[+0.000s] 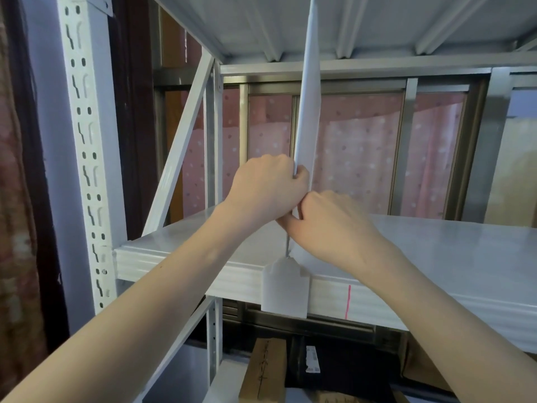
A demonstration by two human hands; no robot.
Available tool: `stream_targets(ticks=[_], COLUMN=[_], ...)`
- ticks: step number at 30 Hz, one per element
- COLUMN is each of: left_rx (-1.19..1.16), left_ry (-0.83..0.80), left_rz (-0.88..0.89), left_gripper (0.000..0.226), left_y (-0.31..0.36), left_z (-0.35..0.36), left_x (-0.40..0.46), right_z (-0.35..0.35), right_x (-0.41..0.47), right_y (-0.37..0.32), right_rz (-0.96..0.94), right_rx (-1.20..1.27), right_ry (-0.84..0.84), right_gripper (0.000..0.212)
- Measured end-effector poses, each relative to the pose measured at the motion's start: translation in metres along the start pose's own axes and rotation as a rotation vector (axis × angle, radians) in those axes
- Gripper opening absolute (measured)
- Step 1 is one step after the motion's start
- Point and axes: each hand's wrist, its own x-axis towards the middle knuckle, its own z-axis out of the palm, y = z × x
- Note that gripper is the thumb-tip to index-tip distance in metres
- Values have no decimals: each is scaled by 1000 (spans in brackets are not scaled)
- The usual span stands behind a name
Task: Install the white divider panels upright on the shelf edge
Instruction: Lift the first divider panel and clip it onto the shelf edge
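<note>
A white divider panel (309, 112) stands upright on the white shelf (186, 266), reaching up to the shelf above. Its lower tab (284, 292) hangs down over the shelf's front edge. My left hand (267, 184) is closed around the panel's near edge, a little above the shelf. Just below it, my right hand (325, 225) grips the same panel near its foot, the two hands touching. A pink mark (347, 301) is drawn on the front edge to the right of the tab.
A perforated white upright post (87, 141) and a diagonal brace (180, 146) stand at the left. Behind the shelf is a window with a pink dotted curtain (363, 152). Cardboard boxes (264, 370) lie on the level below.
</note>
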Motion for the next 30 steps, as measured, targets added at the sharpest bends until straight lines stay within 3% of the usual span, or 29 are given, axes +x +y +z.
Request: stream_targets(ticks=[2,6,11,14,20,30], left_rx=[0,4,68,60,-55,-154], left_ry=[8,-20,-20,11,44,51], left_rz=[-8,27,93,119,45,-32], left_gripper=[45,46,44,38,46,45], left_y=[0,5,23,27,18,8], left_z=[1,1,5,11,7,10], left_x=[-2,-3,-6,-9,-10,-10], right_z=[3,19,18,18,15,24], right_x=[0,-4,-6,-8,-2,3], right_y=[-2,3,10,14,10,6], right_rz=[27,-98,-22,-34,-171,-107], right_rx=[-32,-137,-86,-82,-198,-161], right_ry=[1,19,-60,-79,-123,-139], right_gripper=[44,14,44,44,47,34])
